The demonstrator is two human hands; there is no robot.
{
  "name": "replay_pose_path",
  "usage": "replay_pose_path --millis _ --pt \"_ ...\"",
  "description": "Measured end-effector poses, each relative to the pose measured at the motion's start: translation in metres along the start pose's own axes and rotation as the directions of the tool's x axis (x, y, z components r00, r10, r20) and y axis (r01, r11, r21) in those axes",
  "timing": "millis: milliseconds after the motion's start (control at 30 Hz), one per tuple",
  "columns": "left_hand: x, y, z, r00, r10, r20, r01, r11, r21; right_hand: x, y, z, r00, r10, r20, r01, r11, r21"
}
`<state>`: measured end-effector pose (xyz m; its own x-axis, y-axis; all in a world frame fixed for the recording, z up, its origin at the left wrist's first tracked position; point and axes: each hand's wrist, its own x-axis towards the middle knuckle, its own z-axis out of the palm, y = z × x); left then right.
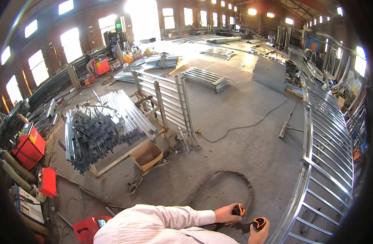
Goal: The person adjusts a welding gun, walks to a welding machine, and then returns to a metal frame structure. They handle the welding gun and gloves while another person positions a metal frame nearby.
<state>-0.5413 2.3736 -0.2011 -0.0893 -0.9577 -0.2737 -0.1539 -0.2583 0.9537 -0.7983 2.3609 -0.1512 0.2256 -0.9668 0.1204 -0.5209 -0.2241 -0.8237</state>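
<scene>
My left hand (226,214) is closed round a small black object with an orange edge (237,210), at the end of a pale striped sleeve. Just right of it and nearer, my right hand (259,235) grips a similar black-and-orange object (259,223). The two objects are apart; what kind they are I cannot make out. Dark material hangs or lies between and below the hands, partly hidden. On the concrete beyond them a dark cable (219,172) curves in a loop.
At the right stands a long metal railing panel (309,162). Left are a stack of square metal tubes (101,130), a cardboard box (147,155) and red machines (30,146). Another red machine (87,231) sits close by at lower left. Slatted panels (205,79) lie farther off.
</scene>
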Motion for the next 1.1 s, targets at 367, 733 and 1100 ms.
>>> replay_pose_path --millis 367,733,1100 --pt "0.027 0.051 -0.041 0.998 -0.051 -0.022 0.017 0.659 -0.752 0.016 -0.019 0.000 0.982 -0.045 -0.182 0.075 0.984 0.162" --pt "0.052 0.100 -0.066 0.981 0.156 0.116 0.038 0.434 -0.900 0.026 -0.054 -0.045 0.907 0.128 -0.400 0.080 0.883 0.462" --pt "0.048 0.089 -0.029 0.988 0.098 0.118 0.017 0.694 -0.720 0.022 -0.056 -0.060 0.844 0.172 -0.509 0.196 0.784 0.589"
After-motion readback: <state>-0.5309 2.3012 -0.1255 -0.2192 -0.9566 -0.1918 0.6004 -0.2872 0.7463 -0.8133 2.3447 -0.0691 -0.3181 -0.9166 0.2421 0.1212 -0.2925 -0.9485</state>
